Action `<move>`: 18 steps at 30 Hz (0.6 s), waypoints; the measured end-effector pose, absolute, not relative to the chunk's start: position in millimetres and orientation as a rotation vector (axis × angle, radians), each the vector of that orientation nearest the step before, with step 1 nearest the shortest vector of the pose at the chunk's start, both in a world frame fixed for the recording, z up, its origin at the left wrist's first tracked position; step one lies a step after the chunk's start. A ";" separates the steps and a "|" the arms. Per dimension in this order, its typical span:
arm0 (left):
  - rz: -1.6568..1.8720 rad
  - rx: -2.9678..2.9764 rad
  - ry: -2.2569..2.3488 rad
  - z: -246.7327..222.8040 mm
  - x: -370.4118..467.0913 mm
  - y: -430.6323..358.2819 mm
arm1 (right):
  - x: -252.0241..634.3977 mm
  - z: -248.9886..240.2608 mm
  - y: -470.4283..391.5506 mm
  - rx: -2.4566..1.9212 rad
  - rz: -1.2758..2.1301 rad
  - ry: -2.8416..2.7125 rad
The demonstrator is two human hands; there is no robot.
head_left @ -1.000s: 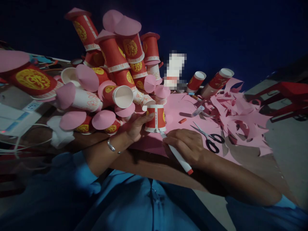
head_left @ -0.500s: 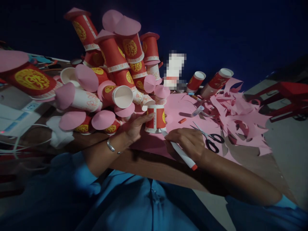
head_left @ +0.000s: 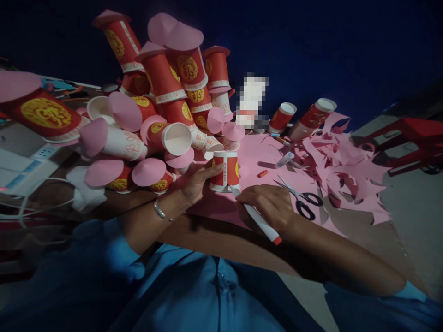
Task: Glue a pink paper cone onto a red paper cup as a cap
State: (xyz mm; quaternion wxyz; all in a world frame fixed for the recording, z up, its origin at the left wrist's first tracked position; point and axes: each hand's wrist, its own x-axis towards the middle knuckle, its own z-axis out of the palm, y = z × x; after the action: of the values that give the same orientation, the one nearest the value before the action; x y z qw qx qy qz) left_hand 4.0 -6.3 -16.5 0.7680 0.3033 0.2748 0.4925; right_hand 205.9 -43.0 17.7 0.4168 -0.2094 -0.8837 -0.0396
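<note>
A red and white paper cup with yellow emblems stands upside down on pink paper at the table's front. My left hand grips it from the left, thumb on the near side and fingertips showing at its right. In my right hand is a white marker pen with a red end; its tip meets the white rim band low on the cup. An orange-red pen cap lies loose just beyond that hand. Open scissors with black handles rest to the right of it.
Several red cups with pink paper cones are stacked at the left and back. Pink paper scraps heap up at the right. Two cup stacks stand behind them. A power strip with white cables lies left, a red stool right.
The marker tip and my right hand have shifted very slightly along the cup's rim band. My left hand still holds the cup in nearly the same place.
</note>
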 end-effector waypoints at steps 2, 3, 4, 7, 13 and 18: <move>1.071 0.660 0.609 -17.2 4.0 -6.5 | 205.6 16.5 -42.7 -0.532 -0.117 -2.218; 1.071 0.664 0.615 -17.7 4.0 -6.5 | 205.5 15.6 -42.5 -0.532 -0.125 -2.215; 1.071 0.669 0.617 -18.0 4.0 -6.6 | 205.4 14.5 -42.2 -0.531 -0.129 -2.214; 1.072 0.671 0.605 -18.9 4.2 -6.5 | 205.0 11.9 -41.4 -0.525 -0.117 -2.209; 1.056 0.630 0.598 -19.4 3.8 -5.5 | 204.5 16.9 -43.0 -0.540 0.052 -2.230; 1.045 0.626 0.587 -17.6 3.0 -5.1 | 205.0 23.0 -44.8 -0.544 0.148 -2.267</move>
State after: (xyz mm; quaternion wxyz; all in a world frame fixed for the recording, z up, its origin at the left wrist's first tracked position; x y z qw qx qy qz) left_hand 3.0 -5.1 -17.6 0.7801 0.2896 0.2716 0.4835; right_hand 205.0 -44.8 23.0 0.3921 -0.2144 -0.8927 0.0583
